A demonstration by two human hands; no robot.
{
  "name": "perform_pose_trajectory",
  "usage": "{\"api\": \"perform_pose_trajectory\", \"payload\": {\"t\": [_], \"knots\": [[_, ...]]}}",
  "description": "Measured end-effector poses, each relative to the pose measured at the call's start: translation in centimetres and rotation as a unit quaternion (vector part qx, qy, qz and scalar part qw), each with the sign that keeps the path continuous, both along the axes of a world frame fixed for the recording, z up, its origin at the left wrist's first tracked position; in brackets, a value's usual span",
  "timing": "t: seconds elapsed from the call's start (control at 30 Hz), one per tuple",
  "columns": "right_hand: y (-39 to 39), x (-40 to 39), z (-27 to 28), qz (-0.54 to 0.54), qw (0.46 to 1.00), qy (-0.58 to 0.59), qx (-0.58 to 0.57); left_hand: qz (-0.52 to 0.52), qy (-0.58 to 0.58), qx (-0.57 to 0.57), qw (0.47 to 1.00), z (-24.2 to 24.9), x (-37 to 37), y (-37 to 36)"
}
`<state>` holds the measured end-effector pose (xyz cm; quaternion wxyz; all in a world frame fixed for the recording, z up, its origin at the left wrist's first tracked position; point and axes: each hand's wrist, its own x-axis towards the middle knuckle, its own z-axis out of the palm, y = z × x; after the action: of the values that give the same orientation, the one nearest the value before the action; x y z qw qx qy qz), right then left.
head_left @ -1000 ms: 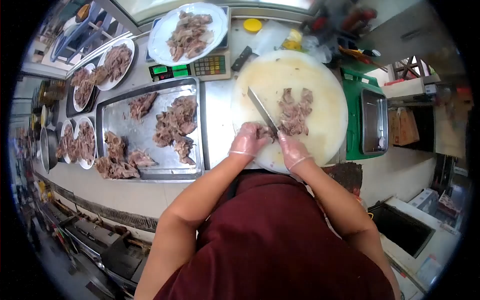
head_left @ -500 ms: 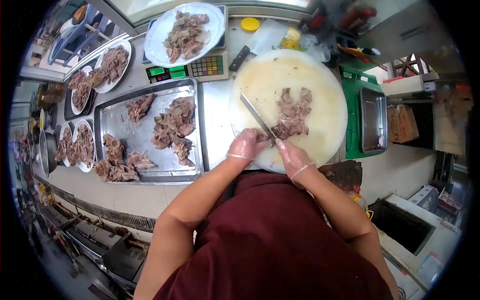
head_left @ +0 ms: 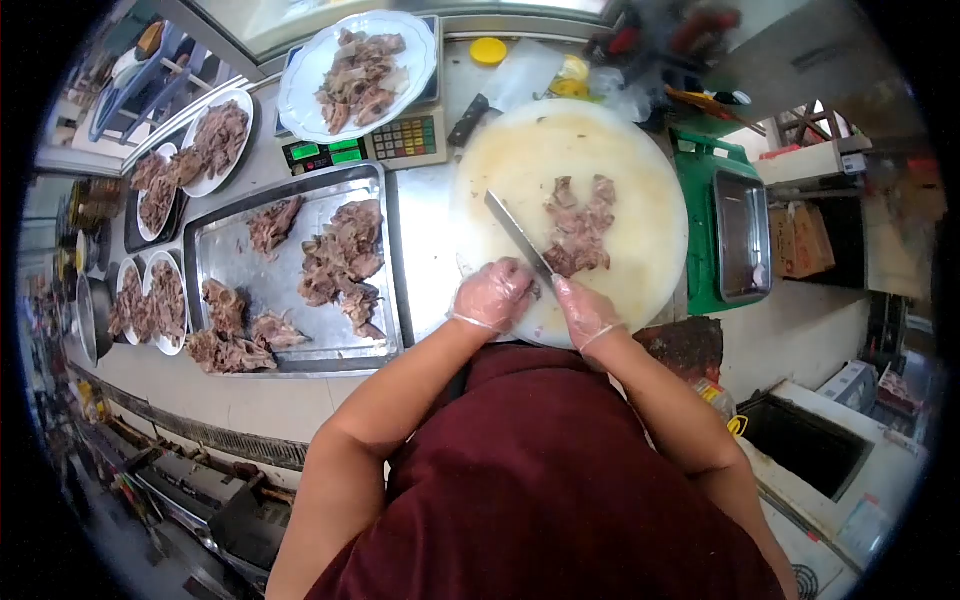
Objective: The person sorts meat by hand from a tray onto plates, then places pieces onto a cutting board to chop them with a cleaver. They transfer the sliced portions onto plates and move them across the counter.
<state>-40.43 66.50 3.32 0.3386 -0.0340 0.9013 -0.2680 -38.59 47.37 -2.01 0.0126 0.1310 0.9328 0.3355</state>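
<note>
My right hand (head_left: 585, 312), in a clear plastic glove, grips a knife (head_left: 518, 235) whose blade points up and to the left over the round white cutting board (head_left: 640, 240). My left hand (head_left: 494, 296), gloved too, is closed beside the blade at the board's near edge. A bit of meat shows at its fingers, mostly hidden by them. Pieces of cooked meat (head_left: 580, 225) lie on the board just beyond the knife.
Left of the board is a metal tray (head_left: 345, 359) with meat chunks. A plate of meat (head_left: 302, 95) sits on a digital scale (head_left: 405, 140). More meat plates (head_left: 243, 160) stand at far left. A green bin (head_left: 704, 230) with a metal pan is at right. A yellow lid (head_left: 488, 51) lies behind.
My left hand has curled its fingers further around the meat, so less of it shows. The knife stays nearly in place. The whole view has shifted slightly.
</note>
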Motion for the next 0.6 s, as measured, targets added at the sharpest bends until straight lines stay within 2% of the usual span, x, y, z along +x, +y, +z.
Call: {"api": "perform_pose_trajectory", "payload": {"t": [0.03, 0.07, 0.17, 0.23, 0.27, 0.3, 0.33, 0.37, 0.43, 0.5, 0.53, 0.57, 0.6], "knots": [[0.2, -0.1, 0.8, -0.018, 0.998, -0.011, 0.054, -0.014, -0.004, -0.037, 0.999, 0.0, -0.5, 0.0], [0.3, -0.2, 1.6, -0.022, 0.998, -0.010, 0.054, 0.001, -0.024, -0.042, 0.999, 0.1, -1.3, -0.1], [1.0, -0.2, 2.6, -0.040, 0.996, 0.010, 0.076, 0.044, 0.060, -0.025, 0.997, -1.8, -4.0, -1.4], [2.8, 1.1, 2.0, -0.027, 0.997, 0.067, 0.002, 0.067, 0.067, -0.041, 0.995, -1.9, -5.8, -1.9], [3.7, 1.8, 2.2, -0.031, 0.997, 0.067, 0.002, 0.056, 0.035, -0.051, 0.996, -1.2, -6.6, -2.1], [4.7, 2.5, 2.4, -0.064, 0.995, 0.059, -0.057, 0.053, 0.036, -0.051, 0.997, -0.9, -6.7, -1.7], [5.7, 3.2, 2.5, -0.097, 0.987, 0.051, -0.116, 0.049, 0.075, -0.049, 0.995, -0.6, -6.7, -1.4], [7.1, 4.0, 1.8, -0.101, 0.987, 0.052, -0.117, 0.045, 0.114, -0.046, 0.991, -0.4, -6.5, -1.0], [10.8, 5.4, -1.7, -0.131, 0.947, 0.244, -0.165, -0.050, 0.075, -0.024, 0.996, 0.7, -5.6, 0.9], [16.4, 6.0, -5.6, -0.231, 0.967, 0.055, -0.095, -0.114, 0.069, -0.073, 0.988, 1.8, -5.7, 3.6], [13.2, 4.1, 1.0, -0.504, 0.835, -0.118, -0.188, -0.117, 0.069, -0.072, 0.988, 1.8, -6.1, 4.8], [13.8, 3.8, 1.0, -0.505, 0.834, -0.117, -0.189, -0.068, 0.035, -0.091, 0.993, 1.7, -6.8, 5.8], [14.7, 3.7, 0.8, -0.542, 0.788, -0.183, -0.228, -0.019, 0.001, -0.110, 0.994, 1.5, -7.6, 6.4]]}}
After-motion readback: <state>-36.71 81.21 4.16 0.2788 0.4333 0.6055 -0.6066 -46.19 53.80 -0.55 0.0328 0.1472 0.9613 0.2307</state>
